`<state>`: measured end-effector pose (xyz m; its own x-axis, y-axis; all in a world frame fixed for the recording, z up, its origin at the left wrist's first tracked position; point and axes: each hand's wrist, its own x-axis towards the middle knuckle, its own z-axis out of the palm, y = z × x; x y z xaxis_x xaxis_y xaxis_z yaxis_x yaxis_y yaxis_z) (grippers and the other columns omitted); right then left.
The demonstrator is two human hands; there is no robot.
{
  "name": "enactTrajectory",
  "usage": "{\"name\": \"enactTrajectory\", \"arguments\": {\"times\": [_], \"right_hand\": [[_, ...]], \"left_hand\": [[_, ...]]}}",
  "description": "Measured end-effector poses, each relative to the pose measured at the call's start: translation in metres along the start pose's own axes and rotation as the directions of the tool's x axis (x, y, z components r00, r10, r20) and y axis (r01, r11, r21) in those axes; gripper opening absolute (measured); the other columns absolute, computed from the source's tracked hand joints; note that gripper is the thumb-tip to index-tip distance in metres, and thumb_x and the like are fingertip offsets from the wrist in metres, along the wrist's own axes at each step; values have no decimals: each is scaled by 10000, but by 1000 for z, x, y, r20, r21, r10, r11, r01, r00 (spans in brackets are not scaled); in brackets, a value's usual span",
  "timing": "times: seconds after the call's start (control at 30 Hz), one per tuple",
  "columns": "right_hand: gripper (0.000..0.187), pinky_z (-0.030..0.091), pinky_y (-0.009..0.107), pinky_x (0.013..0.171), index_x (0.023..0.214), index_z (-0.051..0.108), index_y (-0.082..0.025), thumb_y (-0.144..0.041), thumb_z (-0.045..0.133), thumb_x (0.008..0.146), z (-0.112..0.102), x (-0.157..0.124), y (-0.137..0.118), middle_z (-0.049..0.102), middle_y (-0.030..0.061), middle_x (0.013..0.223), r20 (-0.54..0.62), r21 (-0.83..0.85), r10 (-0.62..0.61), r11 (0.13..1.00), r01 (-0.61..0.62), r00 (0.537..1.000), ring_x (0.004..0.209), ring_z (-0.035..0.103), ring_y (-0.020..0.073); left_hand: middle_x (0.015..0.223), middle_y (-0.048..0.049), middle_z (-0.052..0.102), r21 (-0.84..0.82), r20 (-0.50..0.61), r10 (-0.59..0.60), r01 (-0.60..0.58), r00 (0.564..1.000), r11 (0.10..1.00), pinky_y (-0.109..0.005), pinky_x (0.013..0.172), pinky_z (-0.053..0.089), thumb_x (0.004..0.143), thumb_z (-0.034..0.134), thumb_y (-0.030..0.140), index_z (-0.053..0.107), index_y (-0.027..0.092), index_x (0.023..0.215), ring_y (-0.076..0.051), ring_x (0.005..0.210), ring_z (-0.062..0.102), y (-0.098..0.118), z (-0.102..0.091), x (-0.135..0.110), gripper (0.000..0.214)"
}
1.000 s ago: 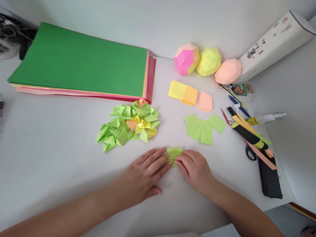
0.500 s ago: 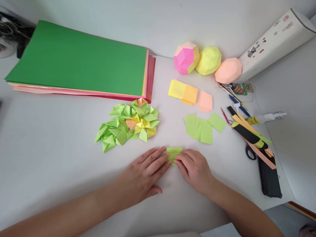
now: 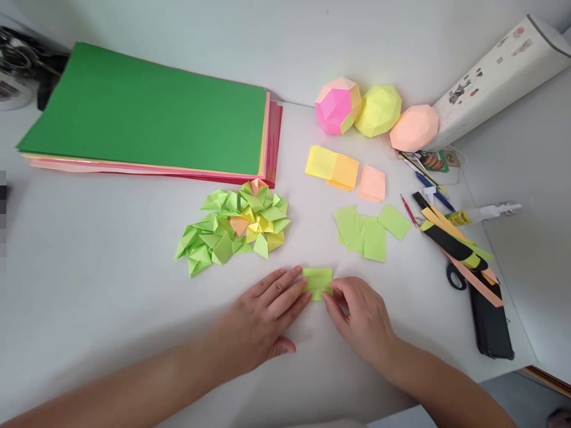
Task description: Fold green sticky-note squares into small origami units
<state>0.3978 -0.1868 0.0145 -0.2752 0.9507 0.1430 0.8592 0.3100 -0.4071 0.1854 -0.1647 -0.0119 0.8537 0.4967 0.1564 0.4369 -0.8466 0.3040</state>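
A small light-green folded paper (image 3: 317, 279) lies on the white table near its front edge. My left hand (image 3: 263, 318) rests flat on the table, fingers stretched out, with its fingertips pressing the paper's left edge. My right hand (image 3: 359, 315) pinches the paper's lower right corner between thumb and forefinger. A heap of folded green, yellow and orange paper units (image 3: 234, 226) lies just behind my left hand. Loose light-green squares (image 3: 368, 235) lie behind my right hand.
A stack of large coloured sheets, green on top (image 3: 147, 116), fills the back left. Three paper polyhedra (image 3: 377, 110) stand at the back. Yellow and orange note pads (image 3: 343, 172), pens, scissors (image 3: 455, 276), paper strips, a glue tube (image 3: 484, 213) and a black case (image 3: 491, 324) crowd the right side.
My right hand has shifted slightly right and back, uncovering more of the green paper and pinching its right corner. My left hand has stayed in place.
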Motion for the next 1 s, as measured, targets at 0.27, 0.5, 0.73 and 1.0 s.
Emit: {"name": "enactTrajectory", "arguments": {"times": [0.27,0.5,0.73,1.0], "right_hand": [[209,340,256,498,706,513,-175,-278,458,879,-8,-4,-3,535,4,576,88,-138,96,987,-83,991,512,498,136],[245,323,258,493,662,500,-171,-267,444,881,-5,-4,-1,551,15,590,106,-155,101,984,-84,989,515,486,136],[226,321,257,495,680,496,-170,-255,438,882,-6,-4,-1,558,19,614,134,-153,107,985,-86,985,533,495,143],[188,289,269,502,751,563,-157,-137,426,878,-5,-5,0,517,10,585,148,-197,-30,979,60,988,543,455,139]], "left_hand": [[1333,-115,460,-2,1,-18,18,1000,1000,-456,1077,255,801,449,582,458,138,1278,-315,1321,255,2,2,-1,652],[1331,-122,466,12,-11,-16,16,1000,1000,-467,1078,247,803,462,568,479,121,1258,-332,1315,268,2,4,-2,639],[1326,-118,472,19,-10,-13,13,1000,1000,-467,1074,256,802,472,561,487,118,1248,-330,1314,271,2,3,-1,629],[1329,-116,474,30,-1,-22,22,1000,999,-454,1079,235,805,465,562,492,118,1242,-326,1310,282,3,3,-1,623]]}}
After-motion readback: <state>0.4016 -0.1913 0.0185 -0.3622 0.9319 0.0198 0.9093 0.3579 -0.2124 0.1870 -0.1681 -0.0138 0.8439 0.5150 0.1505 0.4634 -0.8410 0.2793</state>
